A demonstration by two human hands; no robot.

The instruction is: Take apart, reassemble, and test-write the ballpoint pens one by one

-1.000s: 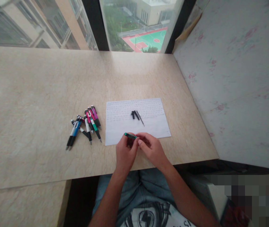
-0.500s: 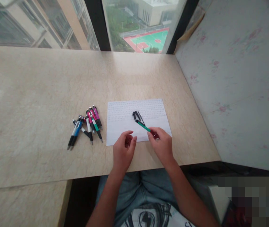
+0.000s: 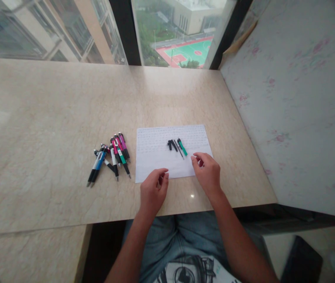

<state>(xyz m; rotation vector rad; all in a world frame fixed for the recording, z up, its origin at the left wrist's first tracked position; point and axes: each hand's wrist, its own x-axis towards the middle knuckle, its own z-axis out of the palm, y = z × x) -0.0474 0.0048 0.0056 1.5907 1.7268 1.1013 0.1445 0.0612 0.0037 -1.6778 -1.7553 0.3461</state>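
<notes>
A written sheet of paper (image 3: 155, 165) lies on the counter with pen parts on its middle. Among them are a green pen barrel (image 3: 182, 147), a thin refill (image 3: 180, 149) and short black pen pieces (image 3: 173, 145). Just right of the barrel and apart from it, my right hand (image 3: 207, 173) is over the paper's right side, loosely curled and holding nothing. My left hand (image 3: 154, 188) is at the paper's front edge, thumb and fingers apart around bare space.
Left of the paper, several pens (image 3: 117, 151) in pink, purple, white and green lie beside blue and black ones (image 3: 98, 165). The stone counter (image 3: 52, 118) runs back to the window. A flower-patterned wall (image 3: 297, 118) bounds the right side.
My right hand has let go of the green barrel and drawn back to the right. The barrel now rests on the paper beside the refill. My left hand has barely moved.
</notes>
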